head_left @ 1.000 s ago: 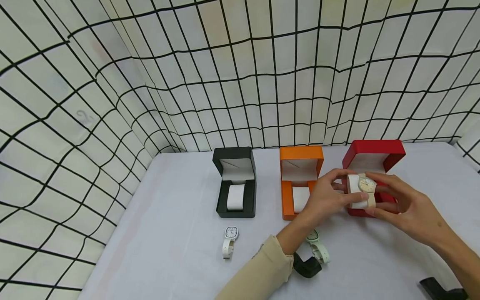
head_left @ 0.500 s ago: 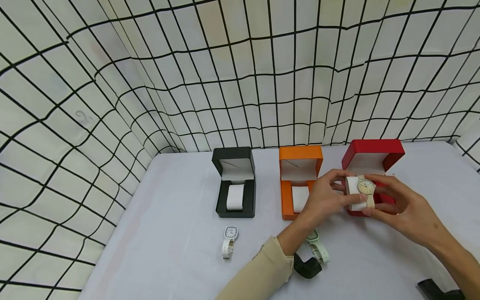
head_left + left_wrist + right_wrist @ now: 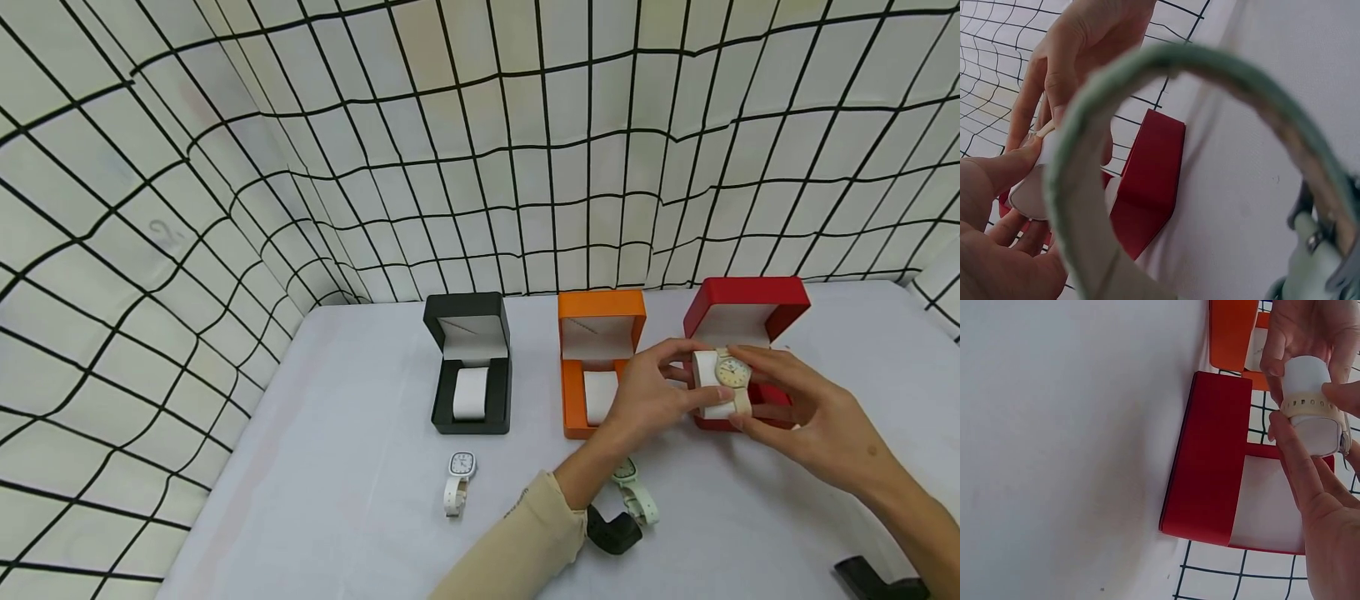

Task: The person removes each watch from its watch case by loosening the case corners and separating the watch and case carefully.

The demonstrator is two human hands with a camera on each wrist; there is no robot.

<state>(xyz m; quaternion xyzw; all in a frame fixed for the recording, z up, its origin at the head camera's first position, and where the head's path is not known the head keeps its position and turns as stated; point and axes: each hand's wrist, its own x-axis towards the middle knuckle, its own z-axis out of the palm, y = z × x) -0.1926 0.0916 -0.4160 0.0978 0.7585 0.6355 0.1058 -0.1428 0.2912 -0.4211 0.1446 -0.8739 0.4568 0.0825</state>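
Black box (image 3: 468,363): rigid, matte, hinged lid upright; a white cushion (image 3: 471,393) sits in its base, far left on the counter (image 3: 360,467).
White watch (image 3: 458,481): square face, perforated strap, lying flat just in front of the black box.
Orange box (image 3: 597,350): same stiff shape, pale lining, open lid; its own white cushion is partly hidden behind the left hand.
Green watch (image 3: 634,492): pale mint strap, lying under the left forearm; the left wrist view shows its strap arching close to the lens.
Left hand (image 3: 652,392): fingers curled round the left end of the white pillow (image 3: 705,385), thumb under, gripping it.
Cream watch (image 3: 733,372): round face, soft perforated strap wrapped around the pillow; held in the air just in front of the red box (image 3: 750,333), not yet seated in it.
Right hand (image 3: 795,408): fingers (image 3: 1291,447) pinch the strap and the pillow's right end.
Red box: glossy hard shell, lid upright, pale lining, base mostly hidden behind the hands.
Risk: the smooth, rounded pillow may rotate in the grip, so the strap could slide off its end.
Risk: pressing the pillow in crooked could tip the light box or knock its lid.
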